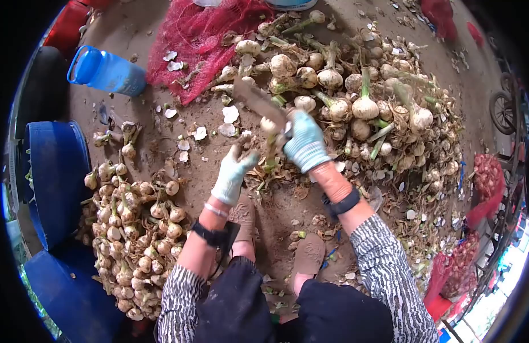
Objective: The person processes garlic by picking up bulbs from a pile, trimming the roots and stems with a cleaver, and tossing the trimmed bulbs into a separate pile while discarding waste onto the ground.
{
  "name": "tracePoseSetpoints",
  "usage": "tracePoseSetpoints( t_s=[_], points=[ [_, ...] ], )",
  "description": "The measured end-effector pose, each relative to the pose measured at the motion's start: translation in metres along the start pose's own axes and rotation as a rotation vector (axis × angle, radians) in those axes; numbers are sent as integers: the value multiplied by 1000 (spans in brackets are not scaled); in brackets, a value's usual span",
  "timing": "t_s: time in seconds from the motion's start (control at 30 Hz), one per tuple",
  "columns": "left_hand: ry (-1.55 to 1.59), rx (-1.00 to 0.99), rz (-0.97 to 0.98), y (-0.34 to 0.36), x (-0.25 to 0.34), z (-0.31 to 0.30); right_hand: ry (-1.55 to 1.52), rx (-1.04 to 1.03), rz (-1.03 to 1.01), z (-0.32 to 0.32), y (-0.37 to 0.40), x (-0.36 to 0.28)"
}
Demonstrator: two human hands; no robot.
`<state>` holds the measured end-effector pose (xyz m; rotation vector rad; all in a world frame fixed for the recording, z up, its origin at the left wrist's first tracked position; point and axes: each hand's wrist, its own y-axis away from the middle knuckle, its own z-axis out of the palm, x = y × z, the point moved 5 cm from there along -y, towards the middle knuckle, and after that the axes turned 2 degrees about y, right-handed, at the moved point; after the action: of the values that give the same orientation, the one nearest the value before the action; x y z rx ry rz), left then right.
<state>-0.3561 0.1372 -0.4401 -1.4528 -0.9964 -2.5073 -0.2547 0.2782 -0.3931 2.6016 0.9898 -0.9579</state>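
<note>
My right hand (305, 143), in a pale blue and white glove, is closed round the handle of a broad-bladed knife (258, 104). The blade points up and left and is slightly blurred. My left hand (234, 174), gloved too, is just left of it with fingers apart and nothing in them. Between the hands a garlic bulb (268, 126) shows beside the blade, its stem hanging down; what supports it is unclear. A large heap of garlic with stems (364, 107) spreads at the upper right. Trimmed bulbs (144, 264) are piled at the lower left.
Blue tubs (57, 177) stand at the left edge. A blue bottle (113, 71) lies at the upper left beside red netting (190, 46). Filled red net bags (487, 177) are at the right. Peel scraps lie on the ground around my shoes (308, 254).
</note>
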Motion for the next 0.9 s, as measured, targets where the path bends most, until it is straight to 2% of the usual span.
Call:
tracePoseSetpoints(
  t_s=[0.03, 0.1, 0.13, 0.17, 0.2, 0.23, 0.3, 0.33, 0.37, 0.43, 0.5, 0.53, 0.57, 0.63, 0.73, 0.77, 0.8, 0.9],
  points=[
    [80, 4, -20, -10, -4, 0, -85, -78, 46, 16, 9, -1],
    [41, 26, -108, -29, -15, -9, -50, -66, 16, 38, 27, -1],
    [30, 65, -121, -21, -11, -11, -329, -118, 171, 50, 37, 9],
    [184, -47, -203, -9, -14, -11, -607, -158, 327, 48, 39, 3],
    [274, -48, -177, 1, -15, -10, -1172, -251, 599, 41, 53, 0],
    [364, -48, -150, 13, -15, -8, -769, -255, 367, 13, 59, -17],
    [486, -38, -229, 25, -22, -12, -499, -318, 212, -4, 69, -24],
    [490, -71, -213, 31, -20, -13, -665, -393, 377, 0, 74, -21],
    [494, -105, -198, 35, -17, -16, -250, -394, 68, -14, 79, -29],
    [394, -129, -203, 39, -8, -26, -111, -478, 7, -9, 90, -33],
    [-223, -150, -339, 45, -7, -33, -107, -500, 52, -7, 94, -37],
    [-470, -95, -270, 45, -1, -30, -92, -523, 49, -5, 96, -38],
    [-472, -100, -274, 49, 0, -22, -77, -548, 46, -5, 98, -40],
    [-165, -76, 9, 58, 18, -8, -92, -561, 69, -6, 104, -44],
    [-195, -124, 37, 64, 16, -10, -85, -426, -53, -5, 106, -46],
    [-218, -170, 66, 67, 15, -10, -100, -451, -36, -4, 104, -41],
    [-194, -96, 80, 68, 12, -12, -94, -433, -46, 0, 104, -38],
    [-253, -66, 26, 68, 16, -12, -114, -368, -58, 13, 109, -35]
  ],
)
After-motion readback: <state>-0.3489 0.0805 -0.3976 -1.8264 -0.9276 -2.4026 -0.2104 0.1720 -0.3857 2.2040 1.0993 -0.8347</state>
